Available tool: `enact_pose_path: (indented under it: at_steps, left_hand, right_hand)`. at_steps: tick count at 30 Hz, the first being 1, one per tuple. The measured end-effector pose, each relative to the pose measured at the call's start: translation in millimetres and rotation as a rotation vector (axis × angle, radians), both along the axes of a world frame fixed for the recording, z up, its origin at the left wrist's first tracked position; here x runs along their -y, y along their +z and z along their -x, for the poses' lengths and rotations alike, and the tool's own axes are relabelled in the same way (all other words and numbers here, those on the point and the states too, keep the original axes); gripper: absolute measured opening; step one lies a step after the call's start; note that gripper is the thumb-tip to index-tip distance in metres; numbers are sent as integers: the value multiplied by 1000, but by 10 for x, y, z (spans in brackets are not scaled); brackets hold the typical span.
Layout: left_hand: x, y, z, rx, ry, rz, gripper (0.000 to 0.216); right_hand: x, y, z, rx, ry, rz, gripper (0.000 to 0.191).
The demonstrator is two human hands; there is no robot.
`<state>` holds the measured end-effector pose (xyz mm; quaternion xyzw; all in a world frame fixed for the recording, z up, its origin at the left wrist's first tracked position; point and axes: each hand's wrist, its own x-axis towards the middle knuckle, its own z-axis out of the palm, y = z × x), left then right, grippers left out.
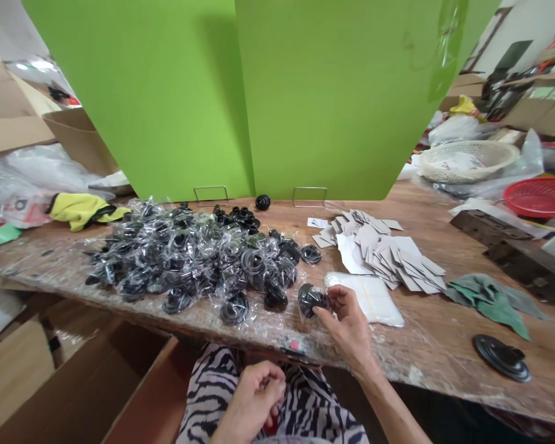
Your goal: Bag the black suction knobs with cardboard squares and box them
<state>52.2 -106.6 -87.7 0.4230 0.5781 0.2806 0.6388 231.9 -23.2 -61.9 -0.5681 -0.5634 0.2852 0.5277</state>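
Black rubber rings sealed in clear plastic bags (pixel 180 253) lie in a wide heap on a worn wooden counter (pixel 425 351), at about 11 o'clock in the head view. The right hand (pixel 346 327) sits at about 5 o'clock from the view's centre, its grip clamped on one bagged black rubber ring (pixel 311 301) just off the heap's near right edge. The left hand (pixel 250 401) is at 6 o'clock below the counter's edge, over black-and-white striped clothing (pixel 305 404). Its grip is curled closed, and whether it pinches anything is too small to tell.

Beyond the right hand, a flat stack of white plastic sleeves (pixel 367 299) touches a spread of grey cardboard squares (pixel 383 253). A crumpled green cloth (pixel 490 302) and a round black rubber disc (pixel 502 357) lie at 4 o'clock. A bright green board (pixel 346 92) stands at 12 o'clock, with a loose black rubber piece (pixel 263 201) at its foot.
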Motion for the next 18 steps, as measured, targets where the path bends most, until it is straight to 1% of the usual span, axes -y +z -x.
enact_pose_path:
  at_steps: [2, 4, 5, 6, 7, 8, 10, 11, 12, 13, 15, 17, 18]
  left_hand:
    - [6, -22, 2, -5, -7, 3, 23]
    - [9, -41, -2, -46, -31, -6, 21]
    - [7, -46, -4, -95, -48, -48, 20]
    - [2, -47, -4, -162, -60, -139, 19]
    - [-7, -42, -2, -241, -65, -282, 18]
    - [-23, -31, 2, -328, -56, -472, 18]
    - [-79, 9, 12, -499, -18, -890, 18]
    - [-122, 35, 16, -574, -3, -1067, 18]
    - [-175, 62, 18, -645, 3, -1202, 18]
    - [-238, 86, 17, -706, -4, -1301, 17]
    - [-390, 121, 9, -801, -48, -1406, 17]
    - [-556, 124, -6, -861, -109, -1439, 17]
    - [-634, 109, -14, -882, -133, -1446, 17]
  right_hand:
    - [-7, -48, 45, 93, -9, 16, 29]
    - [-44, -99, 102, 275, 1, 59, 25]
    - [-71, -118, 130, 352, 19, 77, 23]
    - [-102, -127, 155, 406, 45, 84, 22]
    - [-134, -120, 174, 435, 73, 82, 21]
    - [-165, -93, 186, 441, 104, 77, 19]
    - [-230, 32, 191, 497, 167, 56, 15]
    - [-269, 126, 189, 567, 182, 35, 11]
    - [-320, 237, 189, 659, 183, 5, 10]
    - [-388, 355, 196, 760, 173, -27, 12]
    - [-595, 583, 244, 910, 149, -61, 20]
    - [-911, 749, 345, 936, 160, -52, 20]
    - [-1108, 796, 410, 926, 170, -40, 19]
